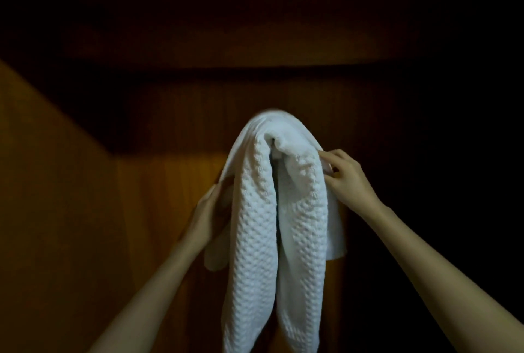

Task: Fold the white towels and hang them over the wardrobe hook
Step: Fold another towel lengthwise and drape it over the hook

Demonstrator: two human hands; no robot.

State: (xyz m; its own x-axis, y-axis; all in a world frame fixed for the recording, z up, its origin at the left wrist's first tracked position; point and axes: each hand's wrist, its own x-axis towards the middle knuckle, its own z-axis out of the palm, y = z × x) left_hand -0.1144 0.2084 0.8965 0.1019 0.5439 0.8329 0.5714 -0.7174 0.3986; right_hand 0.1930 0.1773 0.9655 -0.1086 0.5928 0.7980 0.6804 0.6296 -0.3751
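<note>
A white waffle-textured towel (255,211) hangs draped in two long folds against the dark wooden wardrobe wall (158,188). Its top bunches into a hump at mid-frame, and whatever it hangs on is hidden under the cloth. My left hand (209,211) is at the towel's left edge, fingers tucked behind the fabric and gripping it. My right hand (346,174) pinches the upper right fold between fingertips and thumb. Both forearms reach up from the lower corners.
The wardrobe interior is dim, with brown wood panels on the left (51,182) and a shelf or ledge edge (255,69) running across above the towel. The right side is in deep shadow.
</note>
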